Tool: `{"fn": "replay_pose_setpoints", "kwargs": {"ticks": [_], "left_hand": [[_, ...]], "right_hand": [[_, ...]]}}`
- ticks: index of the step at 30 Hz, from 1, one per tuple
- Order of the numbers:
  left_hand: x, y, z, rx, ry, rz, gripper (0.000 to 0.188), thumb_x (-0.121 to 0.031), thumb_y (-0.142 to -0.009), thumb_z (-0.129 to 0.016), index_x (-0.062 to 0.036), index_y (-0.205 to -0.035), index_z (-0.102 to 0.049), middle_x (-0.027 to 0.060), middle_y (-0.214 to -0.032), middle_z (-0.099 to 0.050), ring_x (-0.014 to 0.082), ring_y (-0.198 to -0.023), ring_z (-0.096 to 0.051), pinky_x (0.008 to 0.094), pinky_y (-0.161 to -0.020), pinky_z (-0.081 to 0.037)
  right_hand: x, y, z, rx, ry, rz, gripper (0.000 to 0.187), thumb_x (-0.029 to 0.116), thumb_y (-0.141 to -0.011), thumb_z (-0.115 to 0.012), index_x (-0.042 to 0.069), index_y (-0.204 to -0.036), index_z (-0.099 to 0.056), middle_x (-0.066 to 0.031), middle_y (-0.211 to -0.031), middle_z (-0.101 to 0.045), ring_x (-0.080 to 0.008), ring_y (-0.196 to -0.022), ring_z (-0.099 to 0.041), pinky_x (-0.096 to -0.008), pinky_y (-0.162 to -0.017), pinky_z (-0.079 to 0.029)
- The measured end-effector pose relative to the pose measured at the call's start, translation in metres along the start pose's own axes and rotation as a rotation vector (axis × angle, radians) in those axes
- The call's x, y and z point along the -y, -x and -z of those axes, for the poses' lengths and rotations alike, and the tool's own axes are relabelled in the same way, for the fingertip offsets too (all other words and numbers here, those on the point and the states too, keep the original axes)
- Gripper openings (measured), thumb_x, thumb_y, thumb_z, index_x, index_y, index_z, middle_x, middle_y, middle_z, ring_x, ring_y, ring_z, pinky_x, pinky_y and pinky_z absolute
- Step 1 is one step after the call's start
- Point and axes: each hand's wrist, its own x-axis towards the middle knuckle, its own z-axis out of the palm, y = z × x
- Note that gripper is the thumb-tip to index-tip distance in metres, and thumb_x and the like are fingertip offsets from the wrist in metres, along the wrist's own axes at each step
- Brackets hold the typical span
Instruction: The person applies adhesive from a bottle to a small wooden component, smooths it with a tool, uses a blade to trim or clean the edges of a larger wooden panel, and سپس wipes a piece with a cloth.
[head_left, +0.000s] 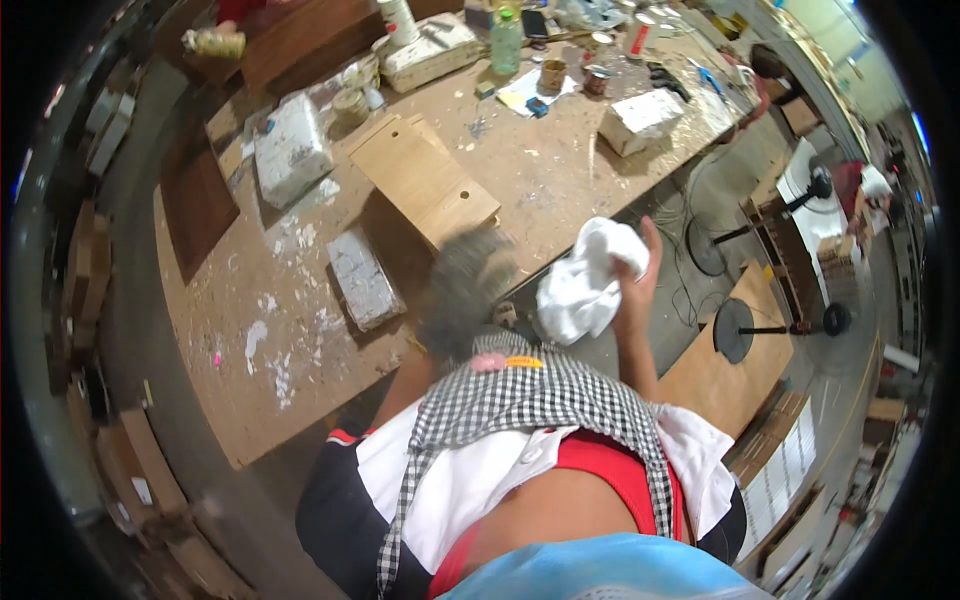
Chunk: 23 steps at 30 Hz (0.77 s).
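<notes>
My right hand [637,285] is bare and holds a crumpled white cloth [580,290] just off the table's front edge. The cloth bunches up against the fingers and hangs to their left. My left hand [465,285] wears a dark grey glove and is smeared by motion, so its fingers cannot be made out. It is nearest to a light wooden box-shaped piece [425,180] with round holes in its top panel. Left of that glove, a whitish paint-spattered block [365,280] lies on the worktable [225,350].
A white paint-spattered block [290,150] and a brown panel [198,200] lie at the left. Farther back stand a green bottle [505,45], small jars [597,80] and a white box [640,122]. Round-based stands [733,330] and cables are on the floor at right.
</notes>
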Motion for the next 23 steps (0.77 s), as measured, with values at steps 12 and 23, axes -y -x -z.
{"fn": "replay_pose_setpoints", "kwargs": {"ticks": [12,23], "left_hand": [[0.089,-0.081,-0.001,-0.401,-0.633,0.766,0.099,-0.051,-0.080,-0.079,0.0009,-0.150,-0.031,0.0387,-0.150,-0.030,0.0516,-0.140,-0.030,0.0502,-0.118,-0.027],[0.098,-0.054,0.004,-0.665,-0.276,0.795,0.096,-0.033,-0.085,-0.079,0.0022,-0.155,-0.023,0.0233,-0.156,-0.036,0.0329,-0.143,-0.036,0.0381,-0.118,-0.030]], "right_hand": [[-0.168,-0.251,-0.041,1.199,1.182,0.453,0.055,0.051,-0.084,-0.072,0.007,-0.116,-0.068,-0.0211,-0.122,-0.061,-0.0407,-0.111,-0.058,-0.0441,-0.095,-0.049],[-0.347,-0.389,-0.111,0.787,1.100,0.456,0.038,0.027,-0.086,-0.074,0.000,-0.108,-0.062,-0.0223,-0.100,-0.064,-0.0427,-0.093,-0.061,-0.0500,-0.081,-0.049]]}}
